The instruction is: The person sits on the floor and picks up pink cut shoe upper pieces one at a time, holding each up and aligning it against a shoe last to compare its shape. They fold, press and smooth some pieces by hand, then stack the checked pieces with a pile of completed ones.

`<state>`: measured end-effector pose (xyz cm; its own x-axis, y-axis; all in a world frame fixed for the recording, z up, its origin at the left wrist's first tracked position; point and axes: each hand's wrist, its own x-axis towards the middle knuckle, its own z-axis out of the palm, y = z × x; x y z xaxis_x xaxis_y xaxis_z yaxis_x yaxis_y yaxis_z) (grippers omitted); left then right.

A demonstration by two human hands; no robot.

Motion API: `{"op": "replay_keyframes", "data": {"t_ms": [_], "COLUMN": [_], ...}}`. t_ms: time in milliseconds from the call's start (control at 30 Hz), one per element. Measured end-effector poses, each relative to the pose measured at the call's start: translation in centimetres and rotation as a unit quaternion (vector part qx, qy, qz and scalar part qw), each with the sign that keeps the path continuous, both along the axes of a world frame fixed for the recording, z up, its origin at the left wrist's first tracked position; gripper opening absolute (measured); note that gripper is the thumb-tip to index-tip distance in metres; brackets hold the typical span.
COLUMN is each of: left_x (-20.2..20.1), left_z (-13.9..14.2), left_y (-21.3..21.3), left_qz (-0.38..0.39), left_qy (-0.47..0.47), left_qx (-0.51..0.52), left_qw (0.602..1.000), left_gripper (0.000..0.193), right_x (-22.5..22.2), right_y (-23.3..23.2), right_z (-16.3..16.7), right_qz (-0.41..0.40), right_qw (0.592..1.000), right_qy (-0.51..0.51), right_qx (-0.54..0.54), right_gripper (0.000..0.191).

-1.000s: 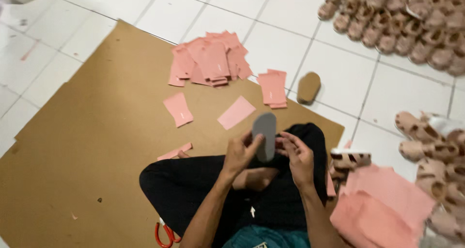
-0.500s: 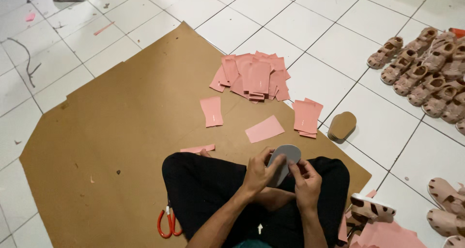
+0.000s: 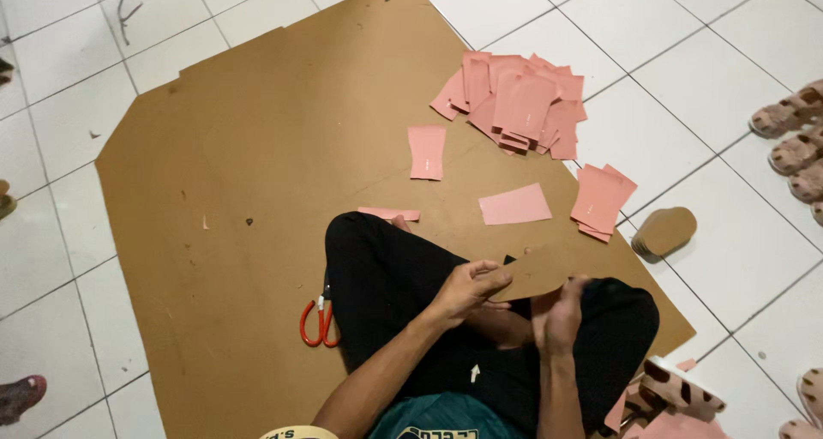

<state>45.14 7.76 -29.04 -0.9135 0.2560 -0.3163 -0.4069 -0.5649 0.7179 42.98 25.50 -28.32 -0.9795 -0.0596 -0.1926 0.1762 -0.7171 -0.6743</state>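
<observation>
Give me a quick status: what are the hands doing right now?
Left hand and right hand both grip a brown sole-shaped cutout over the lap. Red scissors beside the knee. Nothing in the way.

Card pile (image 3: 514, 105) near the cardboard sheet's (image 3: 257, 147) far right edge, scissors (image 3: 319, 323) on it left of the legs, insole stack (image 3: 665, 231) just off its right edge

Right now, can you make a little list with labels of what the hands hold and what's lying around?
left hand: grips flat brown sole-shaped cardboard piece
right hand: holds the same piece's other end
brown cardboard sheet: covers the white tiled floor
pink paper cards: piled on it
red-handled scissors: beside the leg
stack of brown soles: on tile
</observation>
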Motion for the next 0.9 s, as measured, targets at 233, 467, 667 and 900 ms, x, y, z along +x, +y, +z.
{"op": "replay_keyframes", "data": {"t_ms": [233, 467, 667, 900], "left_x": [-1.2, -2.8, -3.1, -2.9], "left_z": [2.2, 0.5, -1.3, -1.0], "left_y": [-2.3, -2.3, -3.8, -6.1], "left_qz": [0.034, -0.076, -0.093, -0.066], "left_qy": [0.055, 0.135, 0.141, 0.154], "left_qx": [-0.274, -0.264, -0.298, -0.254], "left_qw": [0.959, 0.952, 0.94, 0.953], "left_gripper": [0.039, 0.03, 0.026, 0.029], "right_x": [-0.9, -1.8, -1.4, -1.8], "right_y": [-0.5, 1.4, 0.7, -1.0], "right_z": [-1.1, -2.4, -4.5, -5.6], "right_qz": [-0.045, -0.113, -0.112, -0.097], "right_qw": [0.977, 0.977, 0.977, 0.983], "right_qy": [0.046, 0.029, -0.03, -0.082], "right_qx": [0.203, 0.176, 0.176, 0.132], "right_gripper": [0.031, 0.029, 0.034, 0.032]}}
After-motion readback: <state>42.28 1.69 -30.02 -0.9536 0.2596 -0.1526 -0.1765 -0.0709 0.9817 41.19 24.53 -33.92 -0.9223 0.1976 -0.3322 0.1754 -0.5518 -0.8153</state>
